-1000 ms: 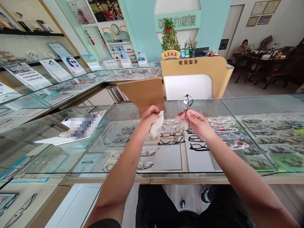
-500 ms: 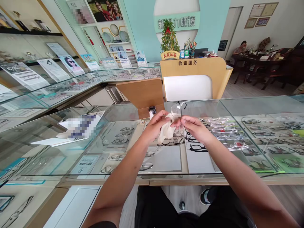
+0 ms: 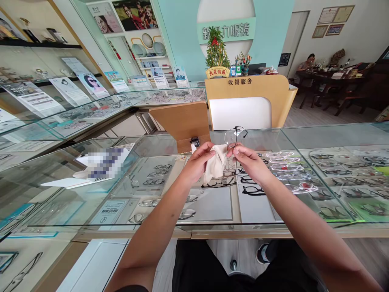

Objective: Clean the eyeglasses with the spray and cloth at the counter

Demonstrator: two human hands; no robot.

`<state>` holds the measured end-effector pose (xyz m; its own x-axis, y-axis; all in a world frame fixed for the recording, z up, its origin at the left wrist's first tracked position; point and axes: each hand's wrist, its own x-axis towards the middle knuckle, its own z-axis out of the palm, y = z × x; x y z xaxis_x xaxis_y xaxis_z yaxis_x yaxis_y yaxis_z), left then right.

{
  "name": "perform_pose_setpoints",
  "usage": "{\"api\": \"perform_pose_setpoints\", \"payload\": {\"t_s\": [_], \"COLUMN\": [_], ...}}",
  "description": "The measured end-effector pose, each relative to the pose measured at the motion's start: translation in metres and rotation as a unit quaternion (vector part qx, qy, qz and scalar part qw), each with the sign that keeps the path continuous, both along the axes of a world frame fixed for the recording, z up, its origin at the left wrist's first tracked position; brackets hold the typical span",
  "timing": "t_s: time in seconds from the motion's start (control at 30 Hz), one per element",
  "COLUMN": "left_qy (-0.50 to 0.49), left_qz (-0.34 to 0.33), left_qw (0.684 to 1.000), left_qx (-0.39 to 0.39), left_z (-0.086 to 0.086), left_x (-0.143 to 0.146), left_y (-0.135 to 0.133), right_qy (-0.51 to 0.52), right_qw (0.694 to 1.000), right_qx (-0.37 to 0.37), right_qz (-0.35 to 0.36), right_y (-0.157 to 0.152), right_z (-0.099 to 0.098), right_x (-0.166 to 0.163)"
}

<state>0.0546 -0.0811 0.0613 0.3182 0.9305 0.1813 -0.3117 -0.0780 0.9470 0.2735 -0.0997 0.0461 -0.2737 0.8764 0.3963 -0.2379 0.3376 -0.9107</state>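
Note:
My left hand (image 3: 198, 163) pinches a cream cleaning cloth (image 3: 215, 164), which hangs down over the glass counter. Just to its right, my right hand (image 3: 247, 160) is closed on a pair of eyeglasses (image 3: 236, 137) with thin dark frames. One lens and a temple stick up above my fingers, and a small white tag or sticker shows on the far side. The cloth and the glasses are side by side; whether they touch is hard to see. Behind my left hand a small black-and-white item (image 3: 195, 142) stands by a brown open box (image 3: 185, 121).
The glass display counter (image 3: 209, 227) holds rows of spectacles, including clear frames (image 3: 287, 166) right of my hands. White printed papers (image 3: 100, 166) lie on the glass at left. Beyond stands a wooden cashier desk (image 3: 249, 91). A person (image 3: 306, 65) sits at a dark table far right.
The eyeglasses in my right hand have moved slightly right and up, away from the cloth. My left hand has drawn the cloth back from the lens, and it hangs more freely.

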Motion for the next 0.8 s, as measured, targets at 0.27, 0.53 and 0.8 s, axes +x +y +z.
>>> {"api": "perform_pose_setpoints", "payload": {"t_s": [0.27,0.53,0.8], "left_qy": [-0.003,0.036,0.142], "left_qz": [-0.025,-0.085,0.041], "left_qw": [0.999,0.995,0.987], "left_qx": [-0.028,-0.030,0.056], "left_z": [-0.007,-0.022,-0.027], "left_x": [0.001,0.009,0.006], "left_y": [0.003,0.005,0.005], "right_qy": [0.008,0.041,-0.002], "right_qw": [0.999,0.998,1.000], "right_qx": [-0.030,-0.051,-0.016], "right_qz": [0.012,0.007,-0.017], "right_y": [-0.001,-0.004,-0.003], "right_z": [-0.003,0.003,0.008], "right_x": [-0.002,-0.001,0.008]}}
